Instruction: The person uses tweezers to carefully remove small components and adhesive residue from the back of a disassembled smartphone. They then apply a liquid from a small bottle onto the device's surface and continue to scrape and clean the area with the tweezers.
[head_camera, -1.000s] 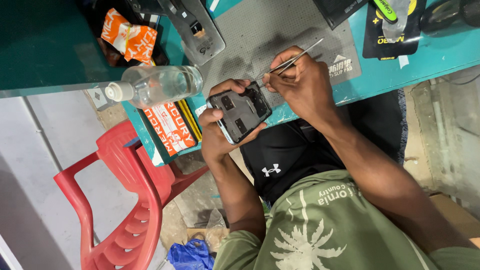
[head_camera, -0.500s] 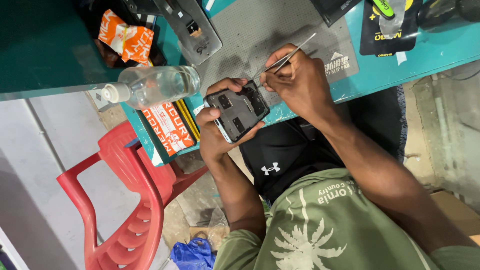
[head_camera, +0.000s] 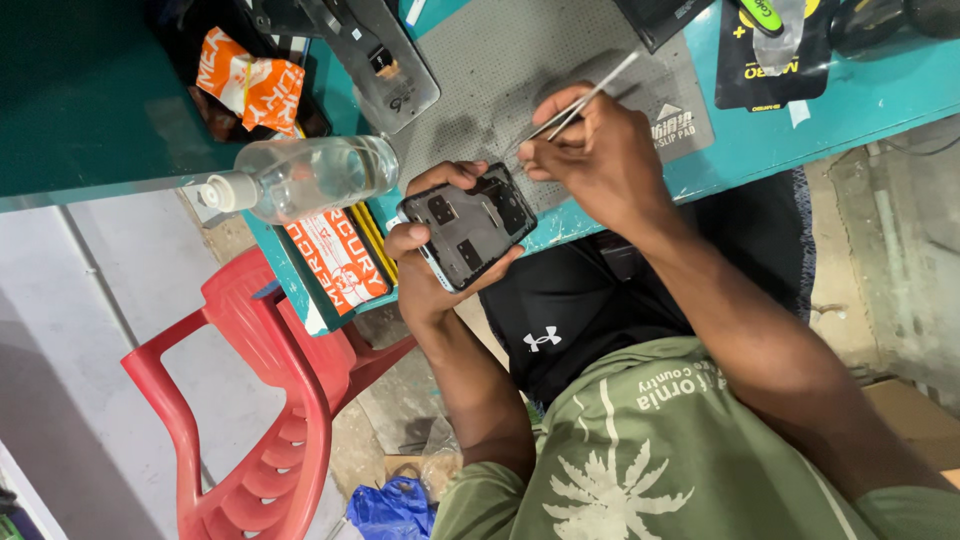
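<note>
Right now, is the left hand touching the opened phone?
Touching. The head view shows the left hand cupping the opened phone from beneath, thumb and fingertips wrapped over its edges.

Phone (head_camera: 470, 225) betw. bottle (head_camera: 310, 178) & tweezers (head_camera: 580, 100); chair (head_camera: 250, 400) below bottle.

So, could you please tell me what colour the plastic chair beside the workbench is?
The plastic chair is red, seen in the head view.
</note>
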